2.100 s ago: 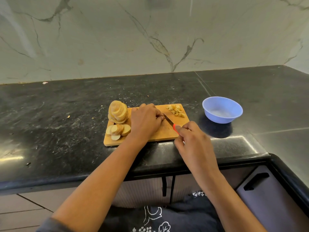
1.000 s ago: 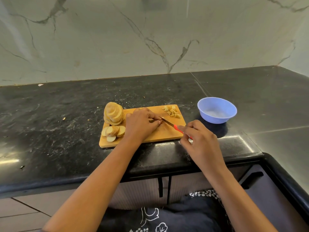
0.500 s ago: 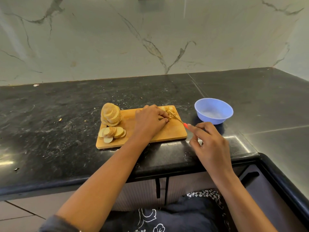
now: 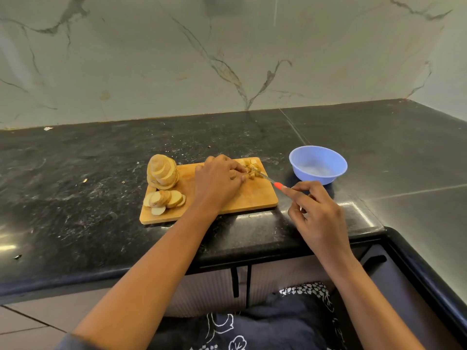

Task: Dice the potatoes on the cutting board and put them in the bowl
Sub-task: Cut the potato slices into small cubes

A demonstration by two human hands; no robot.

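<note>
On the dark worktop (image 4: 75,185) we see a wooden cutting board (image 4: 252,200). A leaning stack of potato slices (image 4: 161,171) stands at its left end, with a few loose slices (image 4: 165,200) just in front. At mid-board the left hand (image 4: 218,181) lies knuckles up, its curled fingertips among the diced pieces (image 4: 251,165) at the far right corner; we cannot tell whether it grips any. The knife (image 4: 267,178) slants its blade into that pile, and the right hand (image 4: 316,210) pinches its red handle off the board's edge. The blue bowl (image 4: 318,164) sits just beside it.
</note>
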